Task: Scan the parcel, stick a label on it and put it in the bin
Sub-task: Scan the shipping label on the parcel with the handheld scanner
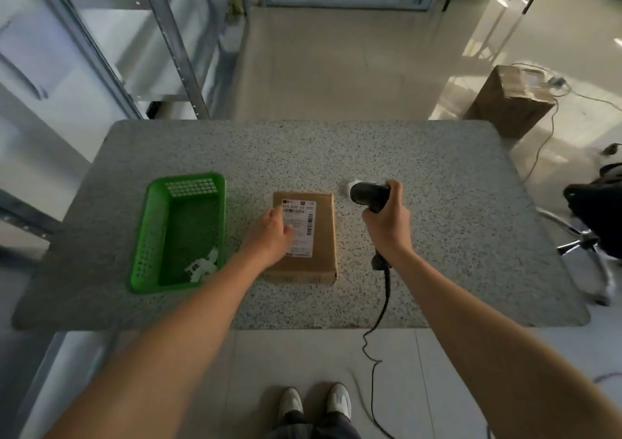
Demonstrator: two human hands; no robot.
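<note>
A flat brown cardboard parcel [323, 236] lies in the middle of the speckled table [437, 176]. A white shipping label [304, 223] with barcodes is on its top face. My left hand [269, 233] rests flat on the label's left part, fingers pressed down, holding nothing. My right hand [387, 216] grips a black corded barcode scanner [368, 194] just right of the parcel, its head turned toward the parcel. A green plastic bin [148, 236] stands left of the parcel with small white scraps [202, 267] in its near corner.
The scanner's black cable [383, 304] hangs over the table's front edge to the floor. A small white object [350, 186] sits behind the scanner head. A tall cardboard box [511, 98] and an office chair [595, 216] stand on the floor at right. Metal shelving [101, 51] rises at left.
</note>
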